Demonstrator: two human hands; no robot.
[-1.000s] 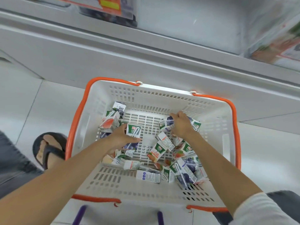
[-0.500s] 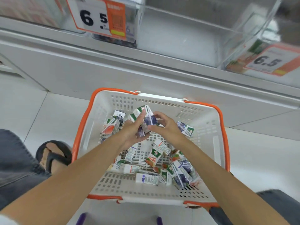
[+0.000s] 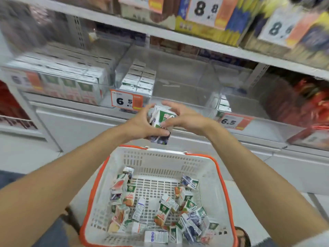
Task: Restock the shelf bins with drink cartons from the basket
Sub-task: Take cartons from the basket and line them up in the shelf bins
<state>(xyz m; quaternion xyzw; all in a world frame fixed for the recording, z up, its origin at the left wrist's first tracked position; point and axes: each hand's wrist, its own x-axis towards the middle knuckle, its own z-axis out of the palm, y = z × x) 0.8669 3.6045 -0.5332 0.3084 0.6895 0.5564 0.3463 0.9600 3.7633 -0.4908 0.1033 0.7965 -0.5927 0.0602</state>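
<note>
Both hands hold a small bunch of white, green and purple drink cartons above the basket, in front of the shelf. My left hand grips the bunch from the left and below. From the right, my right hand curls its fingers round the cartons. The white basket with an orange rim stands on the floor below, and several cartons lie loose in it. Right behind the hands is a clear shelf bin with a few stacked cartons at its left side.
A fuller bin of cartons sits to the left, and another clear bin to the right. Price tags reading 6.5 hang on the bin fronts. An upper shelf carries other goods. A sandalled foot is by the basket's right corner.
Both hands picked cartons out of the basket, brought them together and lifted the bunch up to the shelf bins. The view tilted up from the basket to the shelves.
</note>
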